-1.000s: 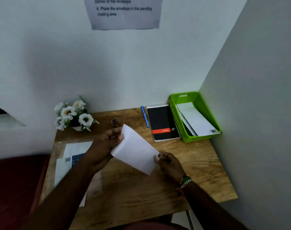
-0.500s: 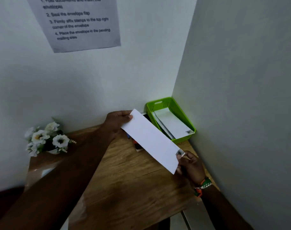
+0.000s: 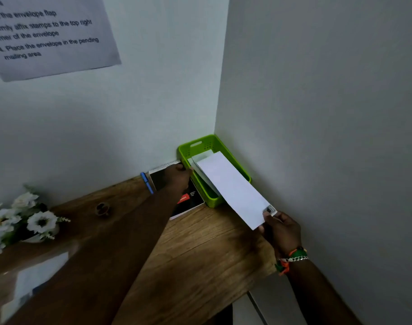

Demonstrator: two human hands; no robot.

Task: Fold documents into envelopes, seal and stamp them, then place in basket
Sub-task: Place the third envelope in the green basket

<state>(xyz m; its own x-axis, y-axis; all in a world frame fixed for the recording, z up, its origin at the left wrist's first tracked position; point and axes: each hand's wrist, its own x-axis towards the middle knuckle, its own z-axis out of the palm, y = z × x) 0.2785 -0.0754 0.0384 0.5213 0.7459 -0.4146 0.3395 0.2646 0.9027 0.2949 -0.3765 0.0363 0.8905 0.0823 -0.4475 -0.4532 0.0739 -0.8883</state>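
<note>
A long white envelope (image 3: 233, 188) with a small stamp (image 3: 269, 209) on its near corner hangs tilted over the green basket (image 3: 200, 146) in the desk's far right corner. My right hand (image 3: 280, 231) pinches its near end by the stamp. My left hand (image 3: 180, 177) reaches across the desk to the envelope's far end at the basket's left wall; its fingertips touch that end, and the grip is unclear. Other white envelopes (image 3: 195, 161) lie inside the basket under the held one.
A black notebook with a red label (image 3: 188, 200) and a blue pen (image 3: 146, 182) lie left of the basket. White flowers (image 3: 24, 219) and a small brown pot (image 3: 103, 208) stand further left. Papers (image 3: 36, 280) lie at the near left. Walls close in behind and right.
Both hands have carried the envelope from the middle of the desk towards the far right, until its far end is over the basket. The camera has turned right with it.
</note>
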